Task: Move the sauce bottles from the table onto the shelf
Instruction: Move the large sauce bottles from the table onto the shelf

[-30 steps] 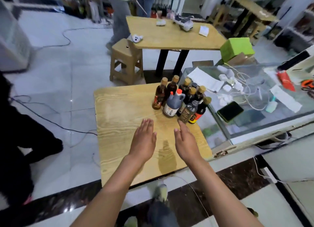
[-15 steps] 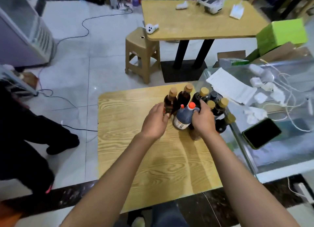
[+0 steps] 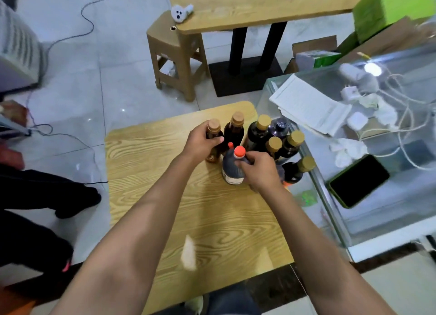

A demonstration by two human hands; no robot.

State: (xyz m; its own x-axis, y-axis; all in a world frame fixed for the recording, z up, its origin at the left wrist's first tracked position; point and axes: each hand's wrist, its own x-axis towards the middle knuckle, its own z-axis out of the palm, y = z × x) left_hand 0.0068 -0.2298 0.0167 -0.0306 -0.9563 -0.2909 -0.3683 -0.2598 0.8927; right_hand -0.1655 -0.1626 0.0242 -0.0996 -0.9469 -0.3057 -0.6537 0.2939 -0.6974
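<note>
gripping two bottles at once, a person leans over a wooden table. the left hand curls its fingers round a brown bottle with a tan cap; the right hand wraps the shoulder of a dark jug with an orange cap. both stand on the table at the near edge of a cluster of dark sauce bottles, beside a glass counter carrying a phone.

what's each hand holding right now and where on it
Left hand grips the tan-capped brown bottle round its shoulder, below the cap. Right hand grips the red-capped jug at its shoulder.
</note>
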